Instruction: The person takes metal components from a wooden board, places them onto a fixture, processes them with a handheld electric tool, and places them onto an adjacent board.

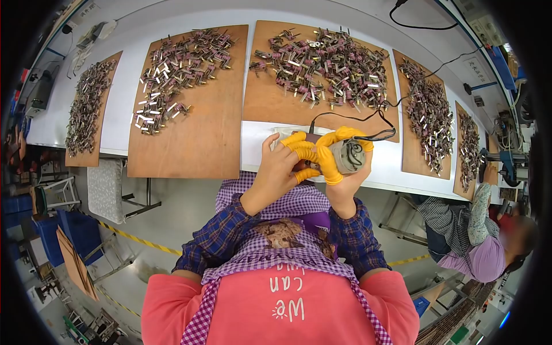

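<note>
My left hand (pixel 282 168), with yellow finger covers, is bent inward with its fingertips pressed together around a small dark part between my hands. That part is mostly hidden, so its kind is unclear. My right hand (pixel 344 187), also in yellow finger covers, wraps round a grey rounded device (pixel 347 158) with a coiled black cord on its top. A black cable (pixel 382 122) runs from beside it across the table. Just beyond my fingers sits a dark reddish-brown block (pixel 312 137) with a cord at its top.
Several brown boards (pixel 187 152) lie along the white table (pixel 251 155), carrying heaps of small metal parts with pinkish-purple bodies (pixel 345 69). On the right a co-worker (pixel 474 253) sits by a machine (pixel 509 158). A grey padded stool (pixel 105 190) stands at the left front.
</note>
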Demonstrator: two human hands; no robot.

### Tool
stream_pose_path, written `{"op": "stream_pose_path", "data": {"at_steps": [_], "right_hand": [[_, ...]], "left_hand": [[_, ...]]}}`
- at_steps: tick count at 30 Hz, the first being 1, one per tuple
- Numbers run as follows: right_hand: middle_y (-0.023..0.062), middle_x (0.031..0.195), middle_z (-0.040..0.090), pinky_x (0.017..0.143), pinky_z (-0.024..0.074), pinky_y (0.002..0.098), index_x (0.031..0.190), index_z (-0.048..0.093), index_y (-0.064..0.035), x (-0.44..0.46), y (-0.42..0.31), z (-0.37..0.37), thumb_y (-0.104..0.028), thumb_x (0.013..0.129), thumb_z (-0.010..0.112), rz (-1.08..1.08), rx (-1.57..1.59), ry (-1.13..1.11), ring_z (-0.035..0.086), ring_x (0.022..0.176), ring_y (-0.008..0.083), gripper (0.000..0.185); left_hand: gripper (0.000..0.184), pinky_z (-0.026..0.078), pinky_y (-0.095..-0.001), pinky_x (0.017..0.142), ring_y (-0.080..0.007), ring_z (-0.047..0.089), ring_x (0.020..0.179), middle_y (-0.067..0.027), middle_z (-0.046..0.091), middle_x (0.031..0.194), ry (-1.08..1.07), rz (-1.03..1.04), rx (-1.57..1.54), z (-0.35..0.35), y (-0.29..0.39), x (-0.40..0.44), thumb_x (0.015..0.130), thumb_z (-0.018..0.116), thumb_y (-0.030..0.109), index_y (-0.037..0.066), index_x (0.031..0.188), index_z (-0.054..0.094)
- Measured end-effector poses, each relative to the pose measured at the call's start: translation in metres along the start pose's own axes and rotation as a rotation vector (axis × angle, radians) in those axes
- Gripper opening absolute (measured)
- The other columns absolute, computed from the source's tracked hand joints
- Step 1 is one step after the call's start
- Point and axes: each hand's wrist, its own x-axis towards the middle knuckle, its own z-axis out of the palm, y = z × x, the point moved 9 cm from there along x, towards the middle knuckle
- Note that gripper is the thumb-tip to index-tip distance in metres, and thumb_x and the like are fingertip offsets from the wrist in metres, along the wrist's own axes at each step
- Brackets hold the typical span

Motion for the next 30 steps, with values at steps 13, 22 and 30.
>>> {"op": "stream_pose_path", "data": {"at_steps": [13, 22, 30], "right_hand": [[0.014, 0.099, 0.059, 0.073, 0.0526, 0.0277, 0.114, 0.044, 0.0013, -0.012, -0.006, 0.009, 0.005, 0.073, 0.073, -0.148, -0.192, -0.136, 0.063, 0.082, 0.0206, 0.051], [0.0145, 0.093, 0.061, 0.066, 0.0531, 0.0271, 0.117, 0.043, -0.0007, -0.002, -0.006, -0.003, 0.001, 0.078, 0.069, 0.002, 0.155, 0.076, 0.063, 0.077, 0.0208, 0.047], [0.0141, 0.09, 0.061, 0.056, 0.0484, 0.0239, 0.119, 0.044, -0.0023, 0.008, 0.009, -0.069, -0.009, 0.09, 0.059, 0.105, 0.076, 0.371, 0.062, 0.072, 0.0196, 0.033]], "left_hand": [[0.034, 0.019, -0.0471, 0.108, -0.0187, 0.054, 0.092, -0.001, 0.064, 0.097, 0.013, 0.04, 0.051, 0.002, 0.002, -0.002, 0.072, 0.073, 0.022, 0.01, 0.101, 0.061], [0.036, 0.021, -0.0443, 0.107, -0.0179, 0.055, 0.096, -0.0004, 0.065, 0.103, 0.049, -0.013, -0.027, -0.006, 0.003, 0.001, 0.072, 0.073, 0.025, 0.011, 0.103, 0.062], [0.03, 0.029, -0.0412, 0.098, -0.0181, 0.055, 0.098, 0.0021, 0.063, 0.108, 0.266, -0.256, 0.376, -0.099, -0.067, 0.0, 0.076, 0.069, 0.025, 0.016, 0.104, 0.063]]}}
